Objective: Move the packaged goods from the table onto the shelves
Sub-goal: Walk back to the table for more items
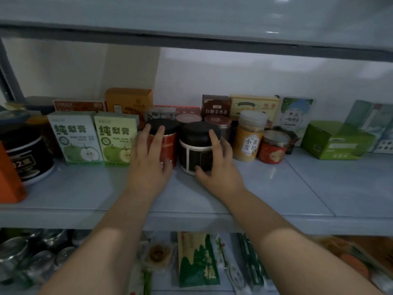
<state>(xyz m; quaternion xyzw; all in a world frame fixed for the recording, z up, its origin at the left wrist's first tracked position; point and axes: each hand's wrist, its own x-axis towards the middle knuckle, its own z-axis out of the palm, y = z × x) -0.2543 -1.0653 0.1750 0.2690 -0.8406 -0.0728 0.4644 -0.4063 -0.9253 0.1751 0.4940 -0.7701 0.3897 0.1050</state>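
Note:
Two black-lidded jars stand side by side on the middle shelf (297, 188). My left hand (148, 165) lies flat against the front of the red jar (170, 143), with its fingers stretched up to the lid. The dark jar with a black and white label (194, 151) is to its right. My right hand (222, 167) grips it, thumb at the front of its base and fingers round its right side. Both jars rest on the shelf.
Two green pear-paste boxes (95, 139) stand to the left, beside a black tub (27, 154) and an orange box (8, 177). A yellow jar (248, 139), a small red jar (273, 147) and a green box (333, 141) stand to the right. More boxes line the back wall. Packets and cans fill the lower shelf (197, 260).

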